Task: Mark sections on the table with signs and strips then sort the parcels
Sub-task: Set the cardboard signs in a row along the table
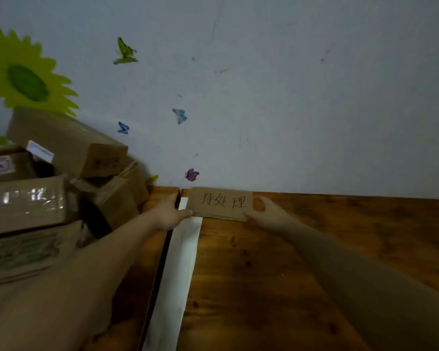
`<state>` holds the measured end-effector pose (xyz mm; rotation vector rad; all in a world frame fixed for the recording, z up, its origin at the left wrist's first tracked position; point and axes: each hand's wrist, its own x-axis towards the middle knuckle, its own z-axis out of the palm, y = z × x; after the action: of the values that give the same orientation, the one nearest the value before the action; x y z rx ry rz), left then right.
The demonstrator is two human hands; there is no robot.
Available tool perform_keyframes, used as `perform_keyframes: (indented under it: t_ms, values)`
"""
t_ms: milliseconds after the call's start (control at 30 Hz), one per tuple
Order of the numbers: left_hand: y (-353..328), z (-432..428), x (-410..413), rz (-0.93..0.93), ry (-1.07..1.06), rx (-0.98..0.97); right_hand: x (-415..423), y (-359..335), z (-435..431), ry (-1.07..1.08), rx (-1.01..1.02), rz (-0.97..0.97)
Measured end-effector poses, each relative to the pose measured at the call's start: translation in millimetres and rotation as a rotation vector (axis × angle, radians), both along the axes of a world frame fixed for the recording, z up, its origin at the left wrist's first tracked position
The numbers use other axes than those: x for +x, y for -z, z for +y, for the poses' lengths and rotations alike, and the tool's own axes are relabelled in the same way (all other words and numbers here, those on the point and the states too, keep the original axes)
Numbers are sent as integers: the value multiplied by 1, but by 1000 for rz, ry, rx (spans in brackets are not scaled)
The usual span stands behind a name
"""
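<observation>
A flat rectangular cardboard sign (221, 204) sits just below the middle of the frame, at the far edge of the wooden table (314, 249) where it meets the pale wall (289, 97). Its long axis runs left to right along the wall, its face turned toward the camera with three handwritten dark characters. The left hand (169, 211) pinches the sign's lower left corner between thumb and fingers (186, 212), closed on the card. The right hand (266, 212) holds the sign's right end, fingers closed around that edge.

A long white strip (178, 269), smooth and paper-like, lies flat on the table, running from under the sign down toward the bottom of the frame, beside a dark narrow gap in the tabletop. The table is brown, knotty wood with visible grain.

At the left of the frame is a heap of brown cardboard parcels (36, 198), some wrapped in glossy clear tape. On the wall are small butterfly stickers (192, 175) and, in the upper left, a green paper flower (26, 79).
</observation>
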<state>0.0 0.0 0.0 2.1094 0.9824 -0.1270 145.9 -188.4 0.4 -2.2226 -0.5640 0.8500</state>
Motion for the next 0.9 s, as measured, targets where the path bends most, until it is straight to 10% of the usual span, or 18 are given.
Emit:
perform_keyframes:
  t_ms: [433, 900]
  values:
    - [136, 71, 126, 62, -212, -208, 118, 167, 96, 135, -258, 26]
    - [152, 81, 116, -117, -401, -264, 123, 164, 91, 326, 102, 140]
